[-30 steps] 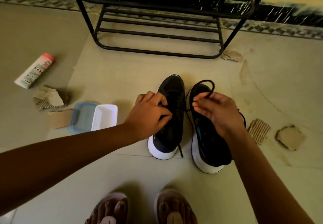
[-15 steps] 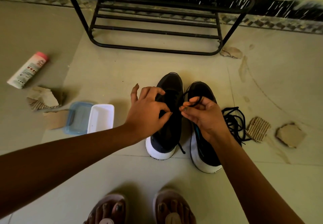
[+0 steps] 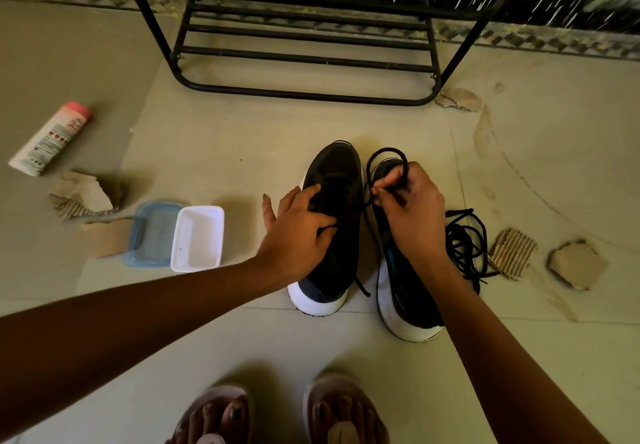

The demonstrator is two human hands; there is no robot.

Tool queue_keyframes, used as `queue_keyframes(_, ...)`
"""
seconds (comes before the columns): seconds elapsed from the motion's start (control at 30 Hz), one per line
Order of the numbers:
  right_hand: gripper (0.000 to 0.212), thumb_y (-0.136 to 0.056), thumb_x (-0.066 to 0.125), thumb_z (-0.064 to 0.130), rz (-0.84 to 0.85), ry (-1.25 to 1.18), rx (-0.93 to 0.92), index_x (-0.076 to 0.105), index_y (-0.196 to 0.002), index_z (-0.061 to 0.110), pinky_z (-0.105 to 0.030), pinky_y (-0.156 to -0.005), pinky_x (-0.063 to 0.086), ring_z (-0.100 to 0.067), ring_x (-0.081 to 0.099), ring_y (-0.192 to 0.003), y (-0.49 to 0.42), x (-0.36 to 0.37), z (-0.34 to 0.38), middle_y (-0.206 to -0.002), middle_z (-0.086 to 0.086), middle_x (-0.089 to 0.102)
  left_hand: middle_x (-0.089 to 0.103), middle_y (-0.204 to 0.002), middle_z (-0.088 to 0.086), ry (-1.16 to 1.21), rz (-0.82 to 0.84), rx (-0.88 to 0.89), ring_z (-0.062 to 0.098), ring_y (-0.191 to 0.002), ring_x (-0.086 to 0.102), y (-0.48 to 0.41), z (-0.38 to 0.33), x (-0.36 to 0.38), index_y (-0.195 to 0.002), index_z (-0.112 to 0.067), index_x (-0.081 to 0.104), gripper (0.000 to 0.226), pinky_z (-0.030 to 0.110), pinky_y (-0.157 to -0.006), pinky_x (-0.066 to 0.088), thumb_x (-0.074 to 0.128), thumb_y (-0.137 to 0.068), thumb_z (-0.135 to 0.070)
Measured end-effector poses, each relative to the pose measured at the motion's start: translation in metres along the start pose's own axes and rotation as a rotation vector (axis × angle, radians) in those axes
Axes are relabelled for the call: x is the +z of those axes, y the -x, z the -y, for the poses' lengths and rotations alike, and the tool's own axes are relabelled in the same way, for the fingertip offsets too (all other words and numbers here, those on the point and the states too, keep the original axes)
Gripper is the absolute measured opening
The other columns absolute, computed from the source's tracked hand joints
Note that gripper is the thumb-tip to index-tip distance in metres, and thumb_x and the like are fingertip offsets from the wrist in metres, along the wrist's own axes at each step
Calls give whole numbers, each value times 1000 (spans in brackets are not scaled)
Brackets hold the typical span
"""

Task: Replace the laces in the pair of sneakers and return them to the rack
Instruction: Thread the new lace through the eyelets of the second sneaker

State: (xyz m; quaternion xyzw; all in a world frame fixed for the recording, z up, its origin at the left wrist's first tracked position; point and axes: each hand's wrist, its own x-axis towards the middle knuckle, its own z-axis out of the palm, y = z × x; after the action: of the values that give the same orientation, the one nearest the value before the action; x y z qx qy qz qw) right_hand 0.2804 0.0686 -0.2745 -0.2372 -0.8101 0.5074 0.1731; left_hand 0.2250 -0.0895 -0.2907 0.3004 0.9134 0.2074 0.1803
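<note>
Two black sneakers with white soles stand side by side on the floor, toes toward the rack. My left hand (image 3: 298,229) grips the lacing area of the left sneaker (image 3: 337,173), fingers curled on the upper. My right hand (image 3: 412,208) hovers over the right sneaker (image 3: 408,308) and pinches a black lace (image 3: 384,154) that loops up above its toe. A loose pile of black lace (image 3: 464,239) lies just right of that shoe. The black metal shoe rack (image 3: 311,59) stands beyond the shoes.
A white tray (image 3: 197,236) and a blue lid (image 3: 152,232) lie left of the shoes. A white bottle with a pink cap (image 3: 48,139) lies far left. Cardboard scraps (image 3: 512,251) dot the floor. My sandalled feet (image 3: 277,412) are at the bottom.
My right hand has lifted the lace into a loop above the right sneaker's toe again, after dipping toward the left shoe half a second ago. My left hand stays on the left sneaker.
</note>
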Motion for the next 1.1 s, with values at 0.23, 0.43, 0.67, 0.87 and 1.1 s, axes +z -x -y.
queue_keyframes(0.23,20,-87,62,5,199,144,-7,47,-87,18,-2,-69,44,4,62,-76,13,10,-3,-82,4,65,41,-144,3,280,-95,-21,26,-132,37,-5,4,11,-115,-21,67,27,50,-111,23,56,-91,-16)
queue_keyframes(0.43,7,-94,49,10,87,481,-98,47,-99,13,-36,-71,53,-21,61,-80,6,12,-10,-91,-6,62,44,-141,5,359,-87,-16,26,-128,41,-5,7,11,-114,-16,67,26,41,-109,34,58,-89,-13)
queue_keyframes(0.67,29,-92,47,-9,-228,-798,518,42,-79,17,-21,-55,53,-12,67,-58,-28,-21,6,-76,-8,59,41,-143,5,346,-45,-5,26,-131,39,-5,9,10,-117,-16,65,29,44,-110,33,60,-88,-14)
queue_keyframes(0.87,24,-90,47,-10,309,-719,554,44,-83,13,-31,-70,59,-19,71,-74,-3,1,9,-74,-6,63,42,-142,7,328,-21,4,27,-131,39,-5,8,7,-116,-15,66,29,38,-111,30,60,-87,-10)
queue_keyframes(1.1,31,-84,62,-2,295,-2,170,43,-80,22,-30,-83,52,-16,66,-84,-2,4,-7,-77,-1,63,43,-141,6,361,-29,-17,25,-130,41,-5,8,8,-118,-14,64,31,35,-111,31,59,-88,-9)
